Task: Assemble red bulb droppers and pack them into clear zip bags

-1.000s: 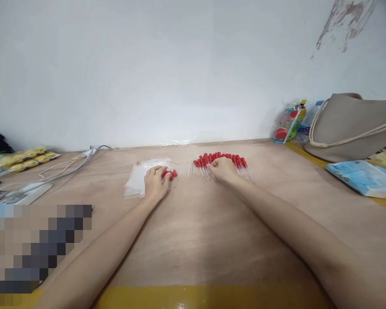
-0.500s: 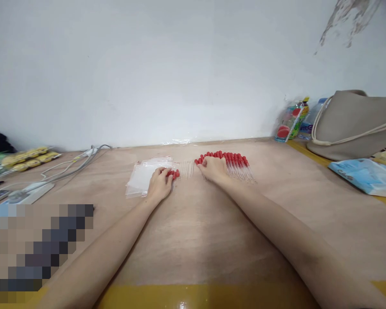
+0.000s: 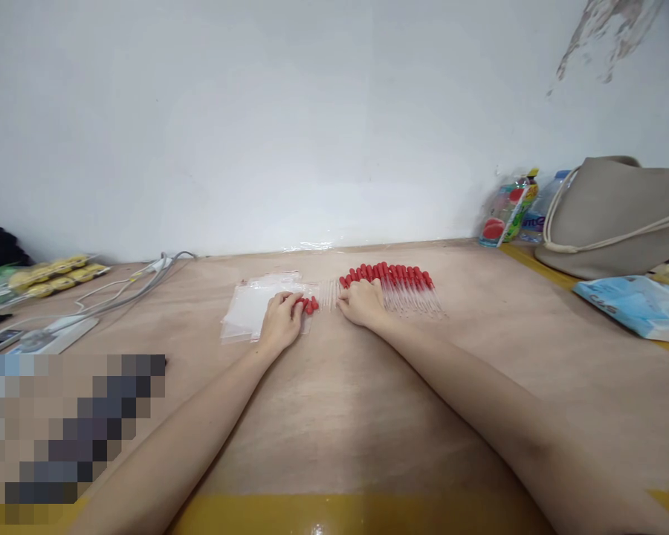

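Saw the left hand [image 3: 282, 321] lying palm down, fingers stretched and not clenched, with the fingertips touching the red bulbs of a small group of droppers [image 3: 311, 304]. Found the heel of this hand resting on a flat pile of clear plastic bags [image 3: 244, 312]. Noted the clear tubes of the small group reaching to the right, into the gap between both hands.

Saw the right hand [image 3: 362, 303] just to the right, palm down, fingers bent loosely onto the left end of a long row of droppers [image 3: 404, 286]. Could not tell whether it pinched one dropper or only touched them. Noted in this row the red bulbs on the far side and the clear tubes on the near side.

Found all of this in the middle of a wooden table [image 3: 334, 416], near the far wall. Saw at far left grey cables [image 3: 139, 281], yellow packs [image 3: 56, 269] and a white power strip [image 3: 41, 336]. Saw at far right some bottles [image 3: 507, 212], a beige bag [image 3: 613, 219] and, nearer, a blue packet [image 3: 635, 306].
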Demonstrator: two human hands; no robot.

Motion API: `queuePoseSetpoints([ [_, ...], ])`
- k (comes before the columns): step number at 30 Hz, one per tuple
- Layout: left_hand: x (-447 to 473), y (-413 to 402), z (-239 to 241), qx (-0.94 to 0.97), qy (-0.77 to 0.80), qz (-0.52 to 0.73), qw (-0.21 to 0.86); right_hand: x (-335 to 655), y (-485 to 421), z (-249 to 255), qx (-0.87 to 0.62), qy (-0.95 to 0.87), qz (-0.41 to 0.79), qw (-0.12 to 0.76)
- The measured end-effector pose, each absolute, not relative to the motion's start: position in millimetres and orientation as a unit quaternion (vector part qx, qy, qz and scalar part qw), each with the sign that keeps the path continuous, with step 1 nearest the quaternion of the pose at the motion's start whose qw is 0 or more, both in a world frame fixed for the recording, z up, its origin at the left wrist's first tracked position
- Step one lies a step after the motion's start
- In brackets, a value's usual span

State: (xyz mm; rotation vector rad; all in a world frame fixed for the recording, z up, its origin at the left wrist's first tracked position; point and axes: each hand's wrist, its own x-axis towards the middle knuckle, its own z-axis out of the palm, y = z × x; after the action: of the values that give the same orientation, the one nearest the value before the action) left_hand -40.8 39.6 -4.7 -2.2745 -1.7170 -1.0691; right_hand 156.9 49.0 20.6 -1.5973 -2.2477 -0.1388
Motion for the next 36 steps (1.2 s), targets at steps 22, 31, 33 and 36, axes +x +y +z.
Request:
queuePoseSetpoints([
  [22, -43, 42, 10, -0.672, -0.601, -0.425, 0.086, 218, -13, -5, -0.491, -0.811, 0.034, 0.316],
  [31, -8, 8, 12, -0.722, -0.47, -0.507, -0.033, 220, -15, -6, -0.466, -0.793, 0.04, 0.389],
  [33, 3, -2, 8, -0.749, -0.448, -0.482, -0.079, 221, -15, -5, -0.455, -0.794, 0.054, 0.399],
  [36, 14, -11, 3, -0.796, -0.421, -0.419, -0.113, 222, -16, -5, -0.428, -0.807, 0.07, 0.401],
])
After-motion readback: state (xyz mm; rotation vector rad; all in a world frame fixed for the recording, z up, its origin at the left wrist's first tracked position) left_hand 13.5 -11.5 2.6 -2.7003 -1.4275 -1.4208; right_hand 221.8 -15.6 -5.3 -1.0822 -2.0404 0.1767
